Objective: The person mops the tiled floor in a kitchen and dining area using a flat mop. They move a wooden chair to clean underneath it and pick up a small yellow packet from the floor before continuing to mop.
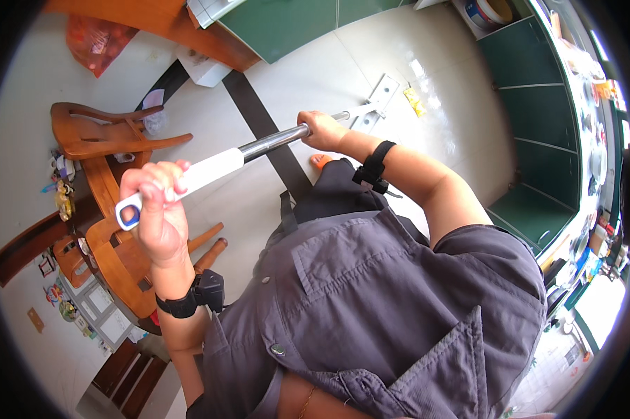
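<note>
Both hands are on a flat mop, whose metal pole [273, 142] slants from lower left to upper right. My left hand [160, 209] is wrapped around the white handle grip [212, 170], close to its end with the hanging hole. Farther down, my right hand [322, 131] grips the pole near where a thinner section begins. The flat rectangular mop head [383, 91] lies on the pale tiled floor [315, 63]. A yellow packet or wrapper [414, 101] is on the floor just right of the mop head. Black straps with small devices are on both wrists.
Dark green cabinets [535, 94] line the right side below a cluttered counter. Wooden chairs [100, 125] stand at the left. A red bag [97, 44] lies at upper left, near a white box [202, 65]. A dark strip [262, 120] crosses the floor. An orange slipper [321, 160] shows below my right hand.
</note>
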The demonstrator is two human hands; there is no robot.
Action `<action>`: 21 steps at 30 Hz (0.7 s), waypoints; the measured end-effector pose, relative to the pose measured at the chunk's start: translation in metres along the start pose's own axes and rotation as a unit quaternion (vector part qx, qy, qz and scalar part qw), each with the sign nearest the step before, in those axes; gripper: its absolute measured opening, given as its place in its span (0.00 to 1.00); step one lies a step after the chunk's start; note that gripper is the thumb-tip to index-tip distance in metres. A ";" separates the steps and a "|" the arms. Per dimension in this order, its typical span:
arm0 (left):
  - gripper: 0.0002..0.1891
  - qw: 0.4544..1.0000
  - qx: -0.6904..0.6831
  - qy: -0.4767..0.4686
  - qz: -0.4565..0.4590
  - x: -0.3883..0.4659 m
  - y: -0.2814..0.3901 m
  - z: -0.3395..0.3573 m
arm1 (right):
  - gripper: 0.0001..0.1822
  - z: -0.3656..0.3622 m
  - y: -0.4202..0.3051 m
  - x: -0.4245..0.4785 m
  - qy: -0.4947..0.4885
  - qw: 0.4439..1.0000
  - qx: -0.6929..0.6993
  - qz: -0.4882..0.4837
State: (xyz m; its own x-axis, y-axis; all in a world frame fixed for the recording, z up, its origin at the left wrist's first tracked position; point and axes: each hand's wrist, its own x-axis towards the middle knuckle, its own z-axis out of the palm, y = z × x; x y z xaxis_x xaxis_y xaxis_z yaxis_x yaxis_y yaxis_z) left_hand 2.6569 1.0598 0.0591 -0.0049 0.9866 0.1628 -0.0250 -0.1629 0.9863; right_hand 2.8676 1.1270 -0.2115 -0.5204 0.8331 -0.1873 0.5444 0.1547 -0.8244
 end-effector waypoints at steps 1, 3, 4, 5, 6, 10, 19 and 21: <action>0.14 1.000 -0.008 -0.005 0.011 0.002 0.004 0.002 | 0.11 -0.003 0.000 0.000 0.022 0.999 -0.002 -0.028; 0.14 0.999 -0.023 -0.014 0.030 0.003 0.018 0.005 | 0.11 -0.007 -0.004 -0.003 0.065 0.994 -0.004 -0.084; 0.14 0.998 -0.025 -0.032 0.044 0.007 0.028 0.005 | 0.11 -0.012 -0.012 0.001 0.071 0.993 0.016 -0.093; 0.14 0.998 -0.016 -0.030 0.060 0.008 0.034 0.005 | 0.11 -0.016 -0.018 0.009 0.064 0.993 0.016 -0.096; 0.14 0.997 -0.006 -0.040 0.072 0.011 0.032 0.005 | 0.12 -0.021 -0.019 0.016 0.063 0.994 0.011 -0.092; 0.15 0.990 0.095 -0.022 0.097 0.005 0.026 0.023 | 0.12 -0.027 -0.014 0.062 0.023 0.995 0.000 -0.093; 0.11 0.977 0.135 -0.091 0.139 0.033 -0.046 0.063 | 0.17 -0.041 0.043 0.130 0.089 0.994 -0.015 -0.054; 0.11 0.979 0.095 -0.100 0.149 0.046 -0.051 0.061 | 0.19 -0.044 0.047 0.135 0.097 0.994 -0.012 -0.053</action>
State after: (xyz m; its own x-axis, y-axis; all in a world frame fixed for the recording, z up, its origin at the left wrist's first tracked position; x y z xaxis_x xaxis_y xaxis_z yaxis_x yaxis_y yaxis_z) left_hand 2.7187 1.1131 0.0181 0.2126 0.8791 0.4266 0.1337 -0.4587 0.8785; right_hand 2.8521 1.2702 -0.2524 -0.4403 0.8978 0.0089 0.5100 0.2582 -0.8205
